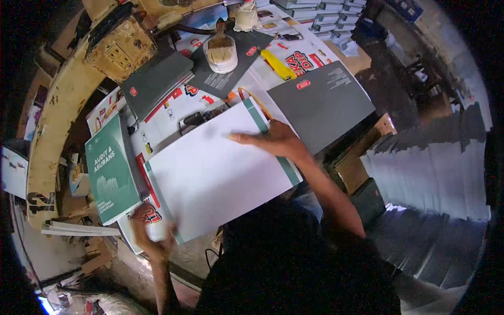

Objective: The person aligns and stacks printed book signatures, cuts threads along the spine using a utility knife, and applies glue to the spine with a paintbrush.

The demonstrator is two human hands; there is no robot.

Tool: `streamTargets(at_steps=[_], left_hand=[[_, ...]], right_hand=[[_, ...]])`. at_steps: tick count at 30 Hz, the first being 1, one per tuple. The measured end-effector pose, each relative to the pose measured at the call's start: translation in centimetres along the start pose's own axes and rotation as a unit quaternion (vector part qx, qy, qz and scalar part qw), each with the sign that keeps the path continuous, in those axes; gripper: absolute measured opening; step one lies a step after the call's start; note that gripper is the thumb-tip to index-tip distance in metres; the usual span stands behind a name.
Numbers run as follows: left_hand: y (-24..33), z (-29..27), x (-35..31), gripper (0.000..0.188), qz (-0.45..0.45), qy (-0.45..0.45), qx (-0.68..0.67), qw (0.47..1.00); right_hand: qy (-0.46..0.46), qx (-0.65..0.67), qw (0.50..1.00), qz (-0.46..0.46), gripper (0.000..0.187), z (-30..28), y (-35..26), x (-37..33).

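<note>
At lower left, the left hand (pixel 152 240) is blurring at the near corner of a white, green-banded cover sheet (pixel 223 176), its grip impossible to tell; the right hand (pixel 275 140) is lying unclenched across the sheet's right end. Alongside, a green softcover book (pixel 111 173) is lying at left. Beyond, a dark grey cover (pixel 323 105), a yellow utility knife (pixel 278 65) and a brush-holding tub (pixel 224 68) are resting.

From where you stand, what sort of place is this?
Probably a small bookbinding or print-finishing workshop. A brush stands in a white-smeared tub, perhaps for glue; a green-covered book lies beside a white sheet with green bands; and at right stand big paper stacks.
</note>
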State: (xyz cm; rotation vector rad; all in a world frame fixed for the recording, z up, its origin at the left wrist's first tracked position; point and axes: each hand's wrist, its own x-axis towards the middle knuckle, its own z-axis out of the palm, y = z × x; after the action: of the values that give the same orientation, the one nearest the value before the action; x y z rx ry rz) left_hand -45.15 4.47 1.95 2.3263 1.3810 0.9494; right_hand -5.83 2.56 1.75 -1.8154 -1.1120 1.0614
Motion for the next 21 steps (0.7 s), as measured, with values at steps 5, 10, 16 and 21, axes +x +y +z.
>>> streamTargets(at_steps=[5,10,16,21], left_hand=[[-4.0,2.6,-7.1,0.041,0.225,-0.058,0.060,0.971],[-3.1,3.9,-6.9,0.039,0.276,0.007,0.143,0.950],[-3.9,4.8,-7.0,0.031,0.307,-0.013,0.101,0.946],[-3.7,5.0,-7.8,0.036,0.278,0.000,0.120,0.953]], right_hand=[[0.002,-0.251,0.957,0.147,0.075,-2.1,-2.1,-0.7],[0.213,-0.168,0.945,-0.185,0.051,-5.1,1.1,-6.3],[0.203,-0.349,0.803,-0.438,0.032,0.4,8.4,-12.7],[0.278,-0.434,0.709,-0.481,0.034,2.0,11.0,-10.6]])
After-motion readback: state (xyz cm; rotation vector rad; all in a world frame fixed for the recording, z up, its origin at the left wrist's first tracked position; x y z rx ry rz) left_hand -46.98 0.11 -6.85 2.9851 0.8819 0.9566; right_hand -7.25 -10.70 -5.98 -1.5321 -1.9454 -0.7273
